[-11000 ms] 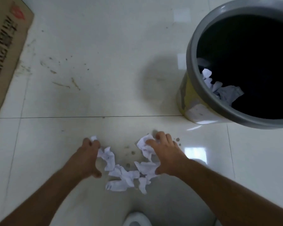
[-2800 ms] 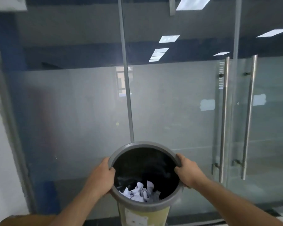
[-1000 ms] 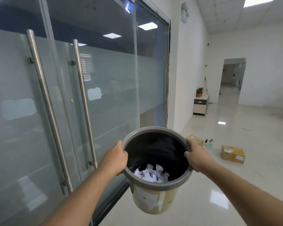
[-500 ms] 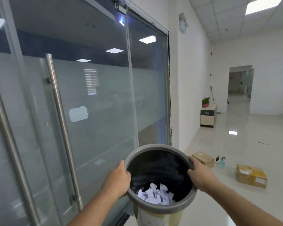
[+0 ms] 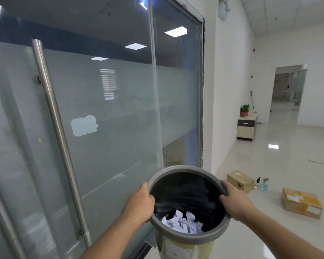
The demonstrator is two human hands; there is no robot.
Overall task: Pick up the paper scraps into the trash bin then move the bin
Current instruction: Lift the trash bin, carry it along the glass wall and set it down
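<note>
I hold the trash bin [image 5: 183, 169] off the floor in front of me; it has a grey rim, a black inside and a yellowish wall. White crumpled paper scraps [image 5: 182, 222] lie at its bottom. My left hand [image 5: 139, 204] grips the rim on the left side. My right hand [image 5: 234, 201] grips the rim on the right side, fingers over the edge.
A frosted glass wall with a steel door handle [image 5: 58, 128] runs close on my left. On the shiny floor ahead lie two cardboard boxes [image 5: 240, 181] [image 5: 301, 204] and a spray bottle [image 5: 263, 185]. A small cabinet [image 5: 246, 128] with a plant stands by the white wall.
The scraps went from the floor into the bin, and both hands lifted it. In the last second the view turned right along the glass wall, and the boxes came closer.
</note>
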